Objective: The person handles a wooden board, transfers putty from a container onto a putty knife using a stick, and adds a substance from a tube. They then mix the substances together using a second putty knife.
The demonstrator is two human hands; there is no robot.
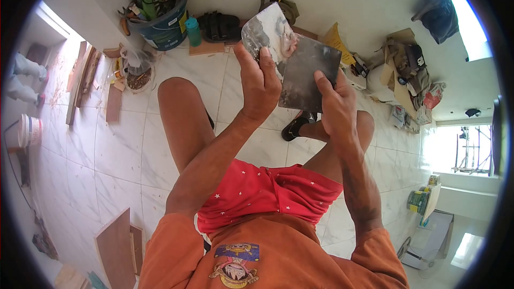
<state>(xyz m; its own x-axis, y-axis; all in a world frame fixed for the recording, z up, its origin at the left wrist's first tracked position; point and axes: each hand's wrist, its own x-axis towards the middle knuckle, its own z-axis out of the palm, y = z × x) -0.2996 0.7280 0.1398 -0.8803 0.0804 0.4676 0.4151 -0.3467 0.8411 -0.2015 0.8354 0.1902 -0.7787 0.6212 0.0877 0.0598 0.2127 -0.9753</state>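
My left hand (261, 83) is closed on a flat plate smeared with white paste (271, 28), its thumb pressed on the face. A pinkish-grey lump (290, 44) sits at that plate's right edge. My right hand (338, 101) grips a dark grey square plate (308, 72), thumb flat on top and fingers behind it. The two plates meet or overlap in this view, held out in front of my knees. The undersides of both plates are hidden.
Along the wall stand a dark bucket (163, 31) of tools, a teal bottle (193, 31) and black sandals (220, 25). A cardboard box (399, 75) with bags lies at right. Wooden boards (115, 249) lean at lower left. Another person's legs (24, 80) show at far left.
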